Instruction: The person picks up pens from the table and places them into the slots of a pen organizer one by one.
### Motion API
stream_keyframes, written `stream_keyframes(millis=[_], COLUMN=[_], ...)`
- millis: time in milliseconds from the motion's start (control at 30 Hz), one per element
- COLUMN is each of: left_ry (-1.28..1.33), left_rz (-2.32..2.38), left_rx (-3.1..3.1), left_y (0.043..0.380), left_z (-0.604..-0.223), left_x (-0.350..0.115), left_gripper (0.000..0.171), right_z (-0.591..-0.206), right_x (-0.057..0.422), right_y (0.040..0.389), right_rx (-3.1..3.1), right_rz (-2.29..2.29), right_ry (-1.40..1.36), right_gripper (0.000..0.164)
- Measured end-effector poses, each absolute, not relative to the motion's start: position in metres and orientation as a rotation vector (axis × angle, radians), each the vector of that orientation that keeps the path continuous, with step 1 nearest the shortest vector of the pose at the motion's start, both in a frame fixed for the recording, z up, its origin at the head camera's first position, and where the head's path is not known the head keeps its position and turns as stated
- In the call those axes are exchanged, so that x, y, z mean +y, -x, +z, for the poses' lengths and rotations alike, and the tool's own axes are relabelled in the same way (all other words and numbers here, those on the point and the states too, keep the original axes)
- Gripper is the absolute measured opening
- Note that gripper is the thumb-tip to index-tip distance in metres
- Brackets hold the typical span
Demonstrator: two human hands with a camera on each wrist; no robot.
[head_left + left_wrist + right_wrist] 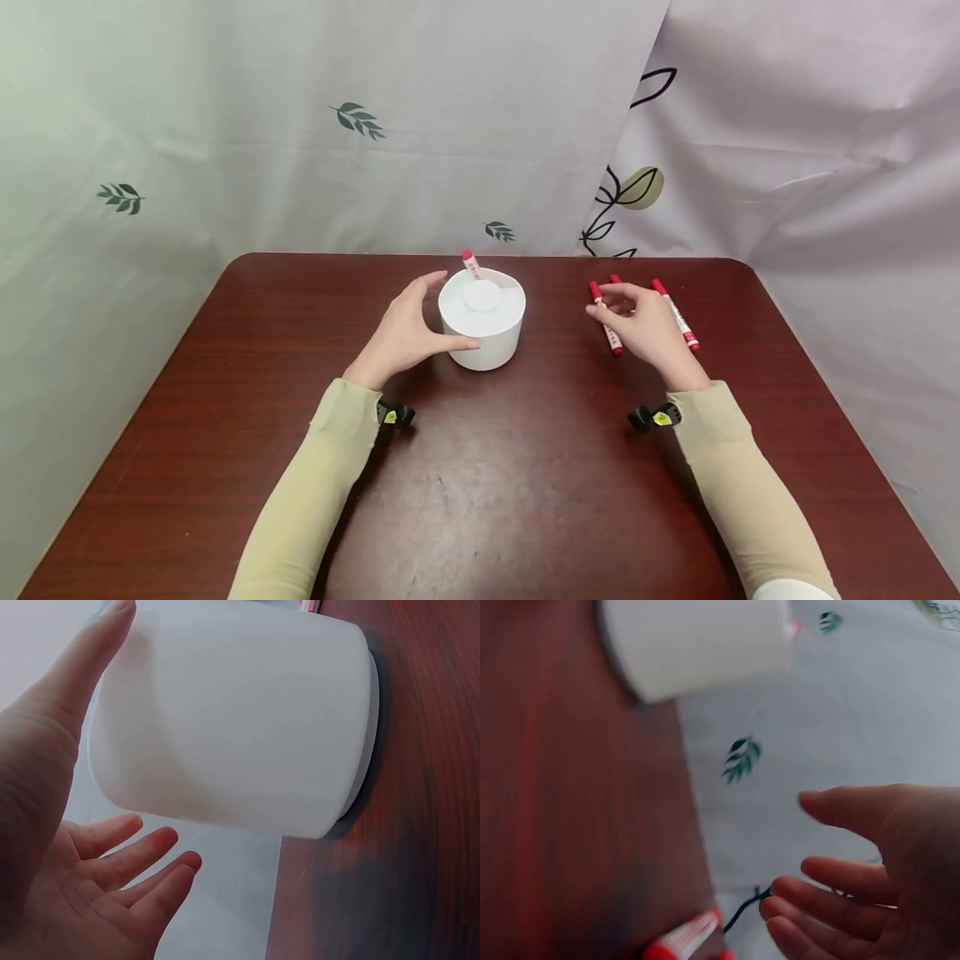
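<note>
A white round container [486, 350] with a raised round middle stands on the table. One red-capped marker [471, 264] leans up from its far side. My left hand [403, 332] is spread around the container's left side, thumb across the front. In the left wrist view its fingers [142, 855] look relaxed and apart from the wall. To the right, my right hand [647, 323] hovers over a red-and-white marker [611, 335], thumb and fingers parted with nothing between them. Partly hidden behind that hand is another marker [615, 278]; a third marker [677, 317] lies right of it.
The dark red-brown wooden table [480, 483] reaches back to a pale curtain [262, 125] printed with leaves. A black band [396, 415] is worn on the left wrist, and a similar band [654, 417] on the right.
</note>
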State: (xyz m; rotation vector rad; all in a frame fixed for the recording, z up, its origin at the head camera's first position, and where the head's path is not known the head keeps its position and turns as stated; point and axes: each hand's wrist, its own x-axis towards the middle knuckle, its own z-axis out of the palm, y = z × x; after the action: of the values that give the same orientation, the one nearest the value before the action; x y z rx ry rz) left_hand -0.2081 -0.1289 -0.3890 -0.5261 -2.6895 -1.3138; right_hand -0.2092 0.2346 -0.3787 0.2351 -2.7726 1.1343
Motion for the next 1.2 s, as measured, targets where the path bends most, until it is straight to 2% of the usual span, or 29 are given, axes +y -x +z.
stream_keyframes(millis=[167, 500, 1200], left_ry=[0.508, 0.465, 0.463], left_rz=[-1.341, -1.395, -1.399], left_rx=[-2.687, -2.69, -2.688], left_y=[0.21, 0.207, 0.21], left_z=[-0.39, -0.391, -0.391], left_x=[-0.123, -0.118, -0.119], left_gripper=[0.115, 0.104, 0.101], right_z=[-0.389, -0.399, -0.412], right_x=[0.247, 0.253, 0.258], right_y=[0.2, 0.194, 0.198], right_rx=[-2.896, -2.978, -2.973], right_rz=[0.999, 0.829, 0.867], right_ry=[-0.168, -0.112, -0.097], right_gripper=[0.05, 0.045, 0.039])
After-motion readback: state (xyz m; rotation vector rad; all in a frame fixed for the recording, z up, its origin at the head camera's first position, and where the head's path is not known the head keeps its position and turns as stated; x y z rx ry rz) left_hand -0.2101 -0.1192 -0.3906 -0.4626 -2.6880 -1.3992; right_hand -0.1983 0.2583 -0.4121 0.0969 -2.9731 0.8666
